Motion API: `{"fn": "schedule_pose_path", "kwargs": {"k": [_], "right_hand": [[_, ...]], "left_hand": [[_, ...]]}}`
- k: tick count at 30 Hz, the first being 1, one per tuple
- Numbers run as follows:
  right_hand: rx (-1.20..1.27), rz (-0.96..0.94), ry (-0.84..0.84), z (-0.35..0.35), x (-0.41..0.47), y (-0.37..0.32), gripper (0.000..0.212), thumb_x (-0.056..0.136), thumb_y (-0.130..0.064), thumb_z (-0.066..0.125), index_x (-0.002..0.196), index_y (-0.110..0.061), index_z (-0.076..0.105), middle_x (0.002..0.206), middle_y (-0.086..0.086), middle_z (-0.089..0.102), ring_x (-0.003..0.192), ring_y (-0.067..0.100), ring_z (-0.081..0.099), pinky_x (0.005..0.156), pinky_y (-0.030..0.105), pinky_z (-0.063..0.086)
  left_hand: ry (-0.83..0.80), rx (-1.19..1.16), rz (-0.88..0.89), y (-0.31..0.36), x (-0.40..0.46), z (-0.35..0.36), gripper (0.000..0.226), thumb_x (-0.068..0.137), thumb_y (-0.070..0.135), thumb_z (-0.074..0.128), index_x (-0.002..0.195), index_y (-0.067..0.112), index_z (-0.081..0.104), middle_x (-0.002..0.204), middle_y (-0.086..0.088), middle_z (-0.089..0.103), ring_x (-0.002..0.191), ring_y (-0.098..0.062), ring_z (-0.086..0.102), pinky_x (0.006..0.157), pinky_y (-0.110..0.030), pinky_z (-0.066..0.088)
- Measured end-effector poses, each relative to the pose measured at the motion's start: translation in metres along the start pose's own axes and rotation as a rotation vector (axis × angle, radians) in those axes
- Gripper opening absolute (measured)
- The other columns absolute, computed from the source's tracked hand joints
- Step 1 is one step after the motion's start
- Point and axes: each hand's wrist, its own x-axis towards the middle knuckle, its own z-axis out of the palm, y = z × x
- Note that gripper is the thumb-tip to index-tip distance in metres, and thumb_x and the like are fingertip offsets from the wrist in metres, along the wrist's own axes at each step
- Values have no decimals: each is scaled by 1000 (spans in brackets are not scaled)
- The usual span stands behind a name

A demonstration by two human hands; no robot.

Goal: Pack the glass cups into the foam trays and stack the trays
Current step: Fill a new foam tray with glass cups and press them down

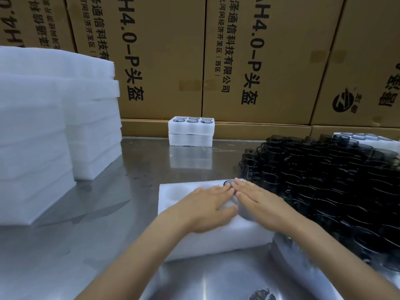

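Surroundings: I stand at a shiny metal table [108, 245]. A wall of brown cardboard boxes [164, 57] with black print closes off the far side.
Left side: tall stacks of empty white foam sheets [65, 126] fill the left of the table and run out of view.
Right side: a dense crowd of dark, see-through glass cups [324, 191] stands just beside my tray, hemming in its right edge.
Far middle: two filled foam trays [191, 132] sit stacked against the boxes, six cup rims showing on top.
Far right: another filled tray [368, 138] peeks out behind the cups, cut off by the frame.
My tray: a thick, soft white foam tray [194, 241] with round wells lies in front of me.
My left hand [207, 207]: flat, fingers straight, pressing on the tray top.
My right hand [259, 202]: also flat and straight, beside the left, fingertips at the dark rim of a cup [227, 182] seated in a far well.
Hard to see: my hands cover most wells, so I cannot tell how many are filled. The hands and near cups are blurred.
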Motion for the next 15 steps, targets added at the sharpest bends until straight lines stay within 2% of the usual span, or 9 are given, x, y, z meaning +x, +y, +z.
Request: {"fn": "schedule_pose_path", "kwargs": {"k": [5, 9, 12, 14, 15], "right_hand": [[-64, 8, 0, 4, 3, -13, 47, 103, -26, 18, 149, -18, 25, 159, -3, 10, 145, 5, 5, 105, 13, 4], [-50, 63, 43, 11, 6, -21, 48, 103, -25, 18, 148, -14, 26, 159, 1, 11, 146, 9, 7, 113, 24, 8], [-26, 84, 30, 13, 10, -21, 49, 103, -27, 17, 149, -14, 24, 160, 1, 8, 146, 11, 5, 115, 28, 7], [-25, 57, -12, 10, 12, -17, 48, 104, -26, 16, 149, -12, 24, 160, 3, 8, 146, 12, 4, 115, 25, 3], [-7, 30, -30, 9, 13, -15, 47, 104, -24, 16, 149, -10, 25, 159, 4, 10, 146, 12, 4, 114, 19, -1]], "left_hand": [[-52, -1, -41, -6, 7, -12, 52, 100, 42, 25, 151, 31, 15, 158, 17, 7, 145, -6, 6, 116, -33, 4], [-50, -16, -57, -6, 7, -5, 60, 98, 50, 25, 152, 31, 6, 158, 17, 2, 145, -4, 6, 117, -35, 5], [13, 16, -66, -5, 4, 5, 63, 98, 52, 24, 152, 27, 5, 159, 15, 1, 145, -4, 5, 118, -37, 3], [56, 30, -80, -2, 4, 10, 63, 97, 52, 23, 152, 26, 6, 159, 15, 2, 145, -5, 8, 118, -37, 3], [68, 39, -90, 0, 4, 11, 63, 97, 53, 22, 152, 26, 7, 159, 15, 1, 145, -6, 9, 118, -38, 4]]}}
